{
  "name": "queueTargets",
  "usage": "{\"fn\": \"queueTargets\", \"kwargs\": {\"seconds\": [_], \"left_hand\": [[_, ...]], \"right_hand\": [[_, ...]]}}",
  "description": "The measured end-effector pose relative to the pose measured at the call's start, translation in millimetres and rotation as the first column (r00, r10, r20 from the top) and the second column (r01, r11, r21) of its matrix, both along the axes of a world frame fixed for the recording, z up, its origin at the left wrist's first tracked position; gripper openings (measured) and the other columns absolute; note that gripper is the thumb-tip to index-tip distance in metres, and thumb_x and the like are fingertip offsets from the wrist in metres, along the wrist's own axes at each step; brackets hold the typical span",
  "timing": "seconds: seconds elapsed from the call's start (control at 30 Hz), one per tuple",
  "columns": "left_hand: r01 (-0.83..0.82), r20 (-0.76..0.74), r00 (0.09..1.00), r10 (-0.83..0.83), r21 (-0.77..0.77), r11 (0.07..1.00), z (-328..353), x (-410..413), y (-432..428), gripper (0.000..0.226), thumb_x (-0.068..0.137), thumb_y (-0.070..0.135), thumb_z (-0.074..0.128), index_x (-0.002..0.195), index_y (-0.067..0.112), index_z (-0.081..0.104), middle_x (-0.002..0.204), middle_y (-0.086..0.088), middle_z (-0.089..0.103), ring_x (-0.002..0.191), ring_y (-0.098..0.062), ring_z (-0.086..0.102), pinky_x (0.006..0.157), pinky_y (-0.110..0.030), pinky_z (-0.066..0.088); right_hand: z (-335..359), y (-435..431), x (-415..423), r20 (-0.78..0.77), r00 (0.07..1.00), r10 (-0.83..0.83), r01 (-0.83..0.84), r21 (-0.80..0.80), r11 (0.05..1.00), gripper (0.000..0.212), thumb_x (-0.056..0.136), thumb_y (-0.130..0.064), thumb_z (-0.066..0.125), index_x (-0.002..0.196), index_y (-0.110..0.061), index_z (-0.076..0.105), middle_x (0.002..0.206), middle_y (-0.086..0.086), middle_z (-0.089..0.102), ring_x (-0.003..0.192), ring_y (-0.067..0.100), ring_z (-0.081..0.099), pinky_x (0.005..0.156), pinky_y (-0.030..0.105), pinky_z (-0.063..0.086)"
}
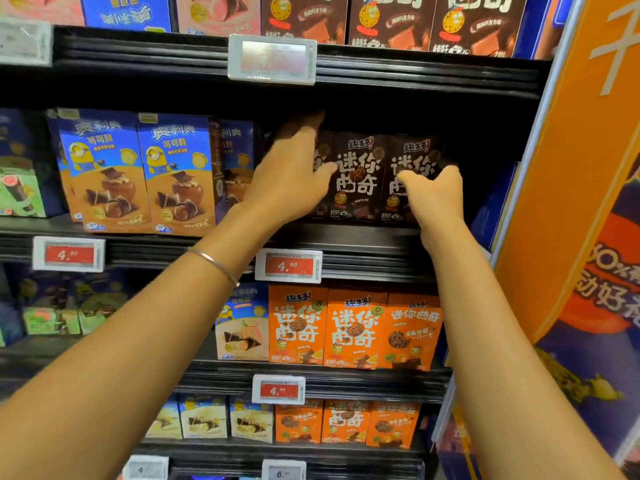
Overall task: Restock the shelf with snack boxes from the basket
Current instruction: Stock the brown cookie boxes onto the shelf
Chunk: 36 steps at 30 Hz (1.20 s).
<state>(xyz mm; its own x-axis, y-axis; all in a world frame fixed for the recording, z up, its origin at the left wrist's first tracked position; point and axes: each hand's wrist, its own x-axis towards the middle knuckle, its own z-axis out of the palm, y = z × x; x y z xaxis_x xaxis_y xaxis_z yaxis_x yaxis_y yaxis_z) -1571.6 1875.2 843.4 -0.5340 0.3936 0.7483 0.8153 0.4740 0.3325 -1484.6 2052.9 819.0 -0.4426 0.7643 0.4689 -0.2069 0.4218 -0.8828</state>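
Three dark brown snack boxes stand in a row on the middle shelf [363,237]. My left hand [291,174] covers most of the leftmost brown box [320,206], with its fingers curled over the top and the thumb on the front. The middle brown box [360,178] stands between my hands. My right hand [434,195] holds the rightmost brown box [415,154], thumb on its front and fingers wrapped round its right side. The basket is out of view.
Blue-and-orange cone snack boxes [104,174] stand left of the brown row. Orange boxes [356,327] fill the shelf below, behind red price tags [289,265]. The upper shelf edge [415,67] hangs close above. An orange banner [571,168] bounds the shelf on the right.
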Motion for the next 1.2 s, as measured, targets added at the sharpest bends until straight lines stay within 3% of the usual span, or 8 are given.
{"fn": "queueTargets", "kwargs": {"seconds": [0.1, 0.23, 0.4, 0.57, 0.7, 0.83, 1.07, 1.2], "left_hand": [[0.168, 0.078, 0.977, -0.200, 0.303, 0.938, -34.3, 30.2, -45.9, 0.055, 0.102, 0.019, 0.066, 0.154, 0.014, 0.048, 0.150, -0.004, 0.058, 0.138, -0.014, 0.054, 0.116, -0.030, 0.045], [0.199, 0.187, 0.910, -0.370, 0.588, 0.784, -103.7, 65.0, -126.2, 0.040, 0.099, 0.010, 0.062, 0.138, 0.013, 0.058, 0.134, -0.010, 0.069, 0.128, -0.022, 0.066, 0.104, -0.032, 0.055], [-0.232, 0.557, 0.800, -0.224, 0.632, 0.740, -216.0, 110.9, -237.4, 0.030, 0.101, 0.022, 0.063, 0.130, 0.027, 0.066, 0.127, -0.002, 0.076, 0.117, -0.022, 0.073, 0.083, -0.026, 0.059], [-0.676, 0.897, 0.438, -0.057, 0.370, 0.637, -338.4, 172.5, -346.5, 0.028, 0.109, 0.028, 0.051, 0.131, 0.020, 0.066, 0.123, -0.002, 0.078, 0.114, -0.026, 0.073, 0.085, -0.037, 0.052], [-0.827, 0.978, 0.191, -0.080, 0.204, 0.524, -412.6, 212.4, -417.6, 0.026, 0.110, 0.033, 0.047, 0.119, 0.021, 0.068, 0.127, -0.011, 0.075, 0.100, -0.024, 0.073, 0.082, -0.033, 0.055], [-0.857, 0.987, -0.070, -0.144, 0.014, 0.515, -483.9, 218.8, -491.1, 0.038, 0.107, 0.053, 0.047, 0.114, 0.024, 0.069, 0.120, -0.006, 0.078, 0.113, -0.029, 0.071, 0.095, -0.044, 0.053], [-0.754, 0.885, -0.389, -0.255, -0.146, 0.641, -629.8, 145.4, -617.2, 0.048, 0.108, 0.049, 0.049, 0.132, 0.011, 0.065, 0.124, -0.007, 0.074, 0.113, -0.027, 0.069, 0.095, -0.042, 0.053], [-0.751, 0.827, -0.463, -0.319, -0.175, 0.636, -720.9, 103.9, -658.0, 0.033, 0.109, 0.042, 0.048, 0.120, 0.015, 0.064, 0.105, -0.004, 0.071, 0.096, -0.021, 0.066, 0.088, -0.036, 0.049]], "right_hand": [[-9.7, -37.7, 34.3, -0.029, 0.980, 0.198, -0.198, -0.009, 0.980, 0.064, 0.094, -0.038, 0.067, 0.150, -0.018, 0.043, 0.142, -0.003, 0.055, 0.127, 0.012, 0.054, 0.090, 0.020, 0.046], [-42.4, -89.0, 73.8, -0.149, 0.827, 0.542, -0.559, -0.116, 0.821, 0.053, 0.087, -0.042, 0.066, 0.137, -0.026, 0.058, 0.131, -0.006, 0.068, 0.120, 0.008, 0.065, 0.101, 0.036, 0.049], [-133.8, -144.4, 66.9, -0.086, 0.545, 0.834, -0.793, -0.376, 0.479, 0.040, 0.095, -0.035, 0.055, 0.130, -0.018, 0.060, 0.124, 0.003, 0.073, 0.117, 0.019, 0.069, 0.101, 0.042, 0.049], [-262.9, -223.4, 50.3, 0.138, 0.313, 0.940, -0.632, -0.708, 0.314, 0.062, 0.085, -0.055, 0.054, 0.135, -0.020, 0.059, 0.129, 0.000, 0.070, 0.114, 0.016, 0.070, 0.102, 0.043, 0.049], [-373.0, -300.0, 57.0, 0.248, 0.168, 0.954, -0.384, -0.875, 0.295, 0.053, 0.095, -0.053, 0.051, 0.134, -0.019, 0.058, 0.136, 0.003, 0.066, 0.119, 0.021, 0.066, 0.098, 0.041, 0.049], [-466.6, -376.6, 69.7, 0.326, 0.059, 0.943, -0.119, -0.936, 0.331, 0.041, 0.104, -0.046, 0.047, 0.130, -0.016, 0.058, 0.137, 0.004, 0.063, 0.125, 0.026, 0.060, 0.095, 0.040, 0.044], [-606.6, -533.0, 44.1, 0.411, 0.189, 0.892, 0.181, -0.907, 0.380, 0.049, 0.106, -0.042, 0.044, 0.142, -0.009, 0.051, 0.141, 0.013, 0.060, 0.128, 0.031, 0.058, 0.084, 0.037, 0.046], [-701.8, -606.7, 28.4, 0.413, 0.210, 0.886, 0.278, -0.894, 0.350, 0.052, 0.105, -0.048, 0.044, 0.140, -0.010, 0.050, 0.136, 0.008, 0.058, 0.120, 0.025, 0.057, 0.078, 0.035, 0.044]]}}
